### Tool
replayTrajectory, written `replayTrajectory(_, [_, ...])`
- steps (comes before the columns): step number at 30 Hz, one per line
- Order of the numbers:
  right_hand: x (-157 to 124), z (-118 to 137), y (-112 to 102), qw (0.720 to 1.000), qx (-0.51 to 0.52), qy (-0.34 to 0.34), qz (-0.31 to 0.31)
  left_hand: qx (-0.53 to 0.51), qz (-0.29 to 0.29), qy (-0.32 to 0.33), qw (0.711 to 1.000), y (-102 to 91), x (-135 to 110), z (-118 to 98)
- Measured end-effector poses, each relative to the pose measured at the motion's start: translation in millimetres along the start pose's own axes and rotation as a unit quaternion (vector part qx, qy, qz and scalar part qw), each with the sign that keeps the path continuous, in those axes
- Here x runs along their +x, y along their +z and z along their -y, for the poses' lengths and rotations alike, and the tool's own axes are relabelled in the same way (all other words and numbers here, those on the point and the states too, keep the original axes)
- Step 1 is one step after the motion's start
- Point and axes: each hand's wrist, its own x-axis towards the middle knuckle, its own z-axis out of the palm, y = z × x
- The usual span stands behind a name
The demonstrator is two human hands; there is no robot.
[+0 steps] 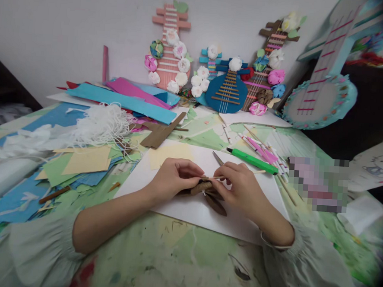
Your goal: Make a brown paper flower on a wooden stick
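Note:
A small flower of crumpled brown paper (pixel 203 188) is held above a white sheet (pixel 174 205), with long brown petals hanging toward me and a bit of white at its middle. My left hand (pixel 174 177) is closed, thumb and fingers pinching the flower's left side. From the right, my right hand (pixel 241 185) pinches its other edge, fingers bent. A thin pale stick (pixel 259 171) runs through the right hand's fingers. Beyond that hand a pointed metal tip (pixel 218 158) shows; the rest of it is hidden, and I cannot tell if it is held.
A green cutter-like tool (pixel 255 161) lies past the right hand, near several markers (pixel 264 149). White string (pixel 106 125) and coloured paper scraps (pixel 86 161) heap at left. Brown paper strips (pixel 161 133) lie ahead. Paper lutes (pixel 226 93) lean against the wall.

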Motion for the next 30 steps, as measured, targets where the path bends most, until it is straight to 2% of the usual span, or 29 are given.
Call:
replayTrajectory(4, [2.5,-1.6,-2.1,0.998,0.017,0.016,0.059,0.031,-0.009,0.028,0.999,2.2,-1.9,-0.3])
replayTrajectory(7, [3.6,-1.3,-0.9,0.997,0.024,0.042,0.055,0.041,-0.01,0.033,0.999,3.5,-2.8,-0.1])
replayTrajectory(13, [1.6,1.4,1.8,0.999,-0.007,0.027,-0.036,0.011,-0.001,0.018,1.0,1.2,-0.1,-3.5])
replayTrajectory(21, [-3.8,13.4,0.8,0.988,-0.057,-0.04,-0.141,0.08,0.048,-0.005,0.996,-8.0,1.8,-27.6])
replayTrajectory(25, [-6.0,18.6,-0.9,0.98,-0.081,-0.055,-0.176,0.178,0.066,0.07,0.979,-12.0,-1.4,-40.9])
replayTrajectory(30, [-7.6,18.8,0.2,0.969,-0.121,-0.07,-0.205,0.308,0.06,0.159,0.936,-14.4,-3.9,-44.8])
